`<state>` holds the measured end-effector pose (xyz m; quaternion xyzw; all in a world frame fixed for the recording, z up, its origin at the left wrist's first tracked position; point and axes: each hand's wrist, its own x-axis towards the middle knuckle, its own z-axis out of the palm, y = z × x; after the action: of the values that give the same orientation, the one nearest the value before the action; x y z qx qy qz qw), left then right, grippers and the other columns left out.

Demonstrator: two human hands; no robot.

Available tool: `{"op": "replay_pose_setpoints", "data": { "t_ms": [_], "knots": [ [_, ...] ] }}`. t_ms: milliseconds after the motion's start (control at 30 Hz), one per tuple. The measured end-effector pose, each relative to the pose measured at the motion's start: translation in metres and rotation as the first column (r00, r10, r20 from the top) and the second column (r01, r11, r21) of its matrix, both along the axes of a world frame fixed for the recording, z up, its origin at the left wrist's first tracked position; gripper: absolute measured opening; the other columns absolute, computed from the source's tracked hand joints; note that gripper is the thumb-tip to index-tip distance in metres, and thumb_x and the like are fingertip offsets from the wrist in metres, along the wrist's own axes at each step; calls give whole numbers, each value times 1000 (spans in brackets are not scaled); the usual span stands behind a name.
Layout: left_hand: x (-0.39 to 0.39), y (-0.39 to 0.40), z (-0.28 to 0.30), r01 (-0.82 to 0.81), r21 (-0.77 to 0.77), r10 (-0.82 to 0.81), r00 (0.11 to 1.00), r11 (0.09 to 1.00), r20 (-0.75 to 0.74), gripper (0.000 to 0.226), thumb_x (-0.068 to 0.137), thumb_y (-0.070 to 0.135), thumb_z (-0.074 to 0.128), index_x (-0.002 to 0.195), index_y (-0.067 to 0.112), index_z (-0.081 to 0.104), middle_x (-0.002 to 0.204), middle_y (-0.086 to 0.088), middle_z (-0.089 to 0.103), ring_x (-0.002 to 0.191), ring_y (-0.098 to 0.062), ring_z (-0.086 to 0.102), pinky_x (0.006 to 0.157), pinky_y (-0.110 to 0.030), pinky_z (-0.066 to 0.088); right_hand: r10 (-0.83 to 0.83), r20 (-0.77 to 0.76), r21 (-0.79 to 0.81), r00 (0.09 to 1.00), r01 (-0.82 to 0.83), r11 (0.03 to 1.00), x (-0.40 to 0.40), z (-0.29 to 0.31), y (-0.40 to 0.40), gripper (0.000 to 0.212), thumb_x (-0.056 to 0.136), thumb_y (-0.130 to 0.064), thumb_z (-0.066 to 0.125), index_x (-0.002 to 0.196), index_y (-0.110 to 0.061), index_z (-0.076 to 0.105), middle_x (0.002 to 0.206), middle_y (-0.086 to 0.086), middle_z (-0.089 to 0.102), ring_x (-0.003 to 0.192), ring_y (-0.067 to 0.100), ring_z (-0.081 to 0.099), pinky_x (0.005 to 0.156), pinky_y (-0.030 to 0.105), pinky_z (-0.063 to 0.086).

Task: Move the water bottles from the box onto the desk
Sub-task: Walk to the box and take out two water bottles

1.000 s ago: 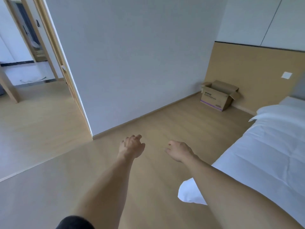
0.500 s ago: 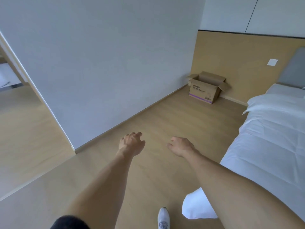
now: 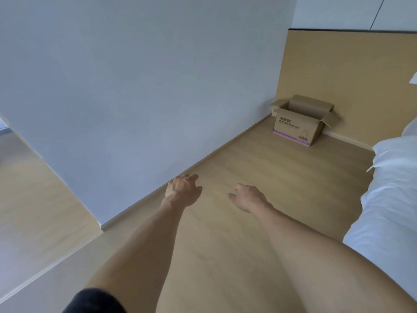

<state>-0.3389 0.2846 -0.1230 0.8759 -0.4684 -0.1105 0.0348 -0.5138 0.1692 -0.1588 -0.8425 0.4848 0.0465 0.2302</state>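
Closer now, open cardboard box (image 3: 300,123) sits ahead, contents hidden.

A cardboard box (image 3: 300,123) of plain brown corrugated card, matt, with dark printed lettering and a purple band low on its side, stands with flaps open on a floor (image 3: 237,256) of pale wood-look boards with a smooth, faintly satin finish. Behind it a wall panel (image 3: 349,71) looks like light matt wood, the painted wall (image 3: 135,86) is flat and matt, and the bed (image 3: 388,199) carries soft, slightly creased white cloth.
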Motion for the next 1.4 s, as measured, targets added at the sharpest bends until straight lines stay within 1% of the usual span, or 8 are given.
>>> {"op": "replay_pose_setpoints", "data": {
  "t_ms": [233,333,633,867,967,1200,1300,1400],
  "knots": [
    [22,-92,-12,81,7,-81,996,997,-47,51,100,43,42,150,30,39,148,-2,48,133,-27,45,108,-40,36,-56,-6,-32,998,55,998,20,-2,-79,49,96,-56,45,132,-24,54,135,5,59,125,26,54,92,33,44],
    [35,-140,-17,129,7,-128,990,992,-65,51,100,42,42,150,30,39,148,-2,48,133,-27,45,107,-40,36,-107,-10,-42,994,107,993,27,-3,-118,50,96,-55,45,134,-25,53,136,4,59,126,25,54,93,32,44],
    [94,-322,-20,334,-43,-337,937,942,-98,51,100,41,44,149,28,41,142,-4,52,129,-28,48,106,-39,37,-321,-66,-63,945,317,946,72,3,-261,53,96,-56,44,139,-25,50,138,3,58,128,25,52,97,33,43],
    [142,-443,-14,441,-31,-442,891,897,-101,50,99,41,45,148,29,42,140,-4,53,129,-27,48,104,-39,38,-429,-33,-69,903,426,902,119,19,-347,53,96,-56,45,141,-27,48,138,3,57,131,24,49,99,34,42],
    [143,-485,-20,493,-11,-491,865,870,-105,49,99,41,44,147,30,42,140,-3,53,130,-27,47,103,-39,38,-474,-25,-65,880,471,879,125,17,-379,53,97,-55,45,141,-25,48,138,6,57,131,26,49,102,35,44],
    [136,-574,-41,581,20,-576,811,814,-104,50,99,42,44,147,30,42,139,-5,53,129,-28,48,104,-40,38,-566,-39,-23,823,566,824,120,0,-455,53,96,-57,46,141,-28,48,137,5,58,131,26,49,101,35,43],
    [136,-619,-45,594,25,-590,802,804,-98,49,99,42,44,147,30,42,139,-6,53,128,-28,48,104,-40,38,-589,-28,0,808,589,808,116,-8,-498,54,96,-57,46,142,-29,46,141,5,55,133,27,47,105,36,43],
    [144,-671,-44,587,27,-585,809,809,-63,49,100,43,44,147,29,42,139,-5,53,128,-28,48,103,-40,39,-590,-6,12,808,590,808,116,-14,-552,54,96,-56,46,143,-29,45,143,4,53,134,27,47,105,37,42]
  ]
}}
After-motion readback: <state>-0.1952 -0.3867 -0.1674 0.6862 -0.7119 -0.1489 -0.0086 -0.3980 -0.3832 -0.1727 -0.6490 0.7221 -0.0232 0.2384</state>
